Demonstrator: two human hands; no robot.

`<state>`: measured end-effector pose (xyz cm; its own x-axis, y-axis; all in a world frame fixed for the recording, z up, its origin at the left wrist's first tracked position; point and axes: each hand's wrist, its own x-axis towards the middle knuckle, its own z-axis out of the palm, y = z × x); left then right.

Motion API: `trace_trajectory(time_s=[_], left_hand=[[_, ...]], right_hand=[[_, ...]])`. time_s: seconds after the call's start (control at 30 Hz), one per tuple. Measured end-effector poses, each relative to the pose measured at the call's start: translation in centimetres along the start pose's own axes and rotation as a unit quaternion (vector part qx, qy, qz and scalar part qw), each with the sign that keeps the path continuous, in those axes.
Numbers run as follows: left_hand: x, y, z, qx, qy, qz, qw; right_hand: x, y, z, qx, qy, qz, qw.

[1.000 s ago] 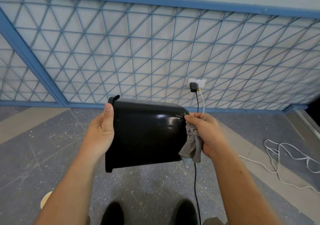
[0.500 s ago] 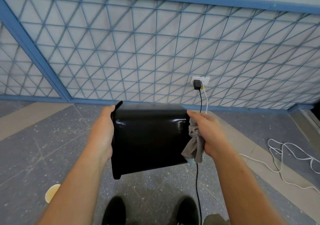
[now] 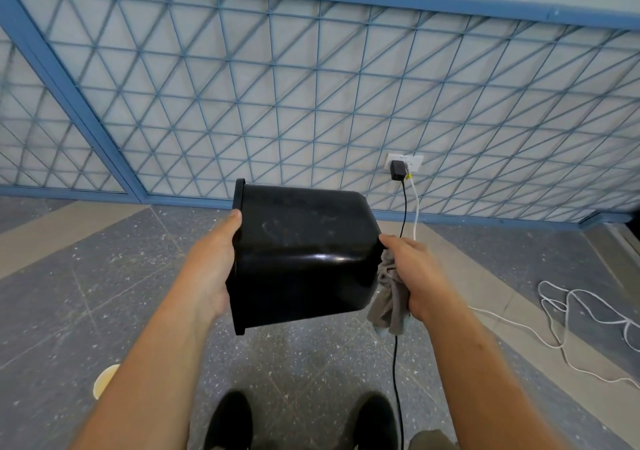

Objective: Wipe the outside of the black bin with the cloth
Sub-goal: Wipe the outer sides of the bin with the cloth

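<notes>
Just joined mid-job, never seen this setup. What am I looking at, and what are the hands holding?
No machine here: a person works bare-handed, and the view comes from a camera on their head, looking down. The left hand grips the rim of the black bin, held sideways in the air. The right hand grips a grey cloth by the bin's base. On the floor: a paper cup at left, a white cable at right, a black cable from the wall socket.

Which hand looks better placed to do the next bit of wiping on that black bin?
The right hand: it grips the cloth against the base end of the black bin. The left hand holds the rim end, keeping the bin off the floor, and has no cloth.
</notes>
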<state>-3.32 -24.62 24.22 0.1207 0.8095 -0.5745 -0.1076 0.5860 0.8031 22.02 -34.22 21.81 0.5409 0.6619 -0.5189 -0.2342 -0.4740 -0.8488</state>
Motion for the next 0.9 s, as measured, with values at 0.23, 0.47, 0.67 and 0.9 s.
trace_trajectory(time_s=[0.23,0.47,0.67,0.9], left_hand=[[-0.4,-0.1,0.6,-0.013,0.03,-0.019,0.999],[-0.8,-0.2,0.8,0.014,0.028,-0.042,0.999],[-1.7,0.3,1.0,0.036,0.017,-0.021,0.999],[-1.7,-0.1,1.4,0.019,0.039,0.017,0.999]], right_hand=[[-0.3,0.1,0.4,-0.061,0.002,0.012,0.998],[-0.7,-0.1,0.6,-0.052,-0.011,0.004,0.999],[-0.8,-0.3,0.6,0.033,0.009,-0.023,0.999],[-2.5,-2.0,0.1,-0.043,0.154,-0.218,0.963]])
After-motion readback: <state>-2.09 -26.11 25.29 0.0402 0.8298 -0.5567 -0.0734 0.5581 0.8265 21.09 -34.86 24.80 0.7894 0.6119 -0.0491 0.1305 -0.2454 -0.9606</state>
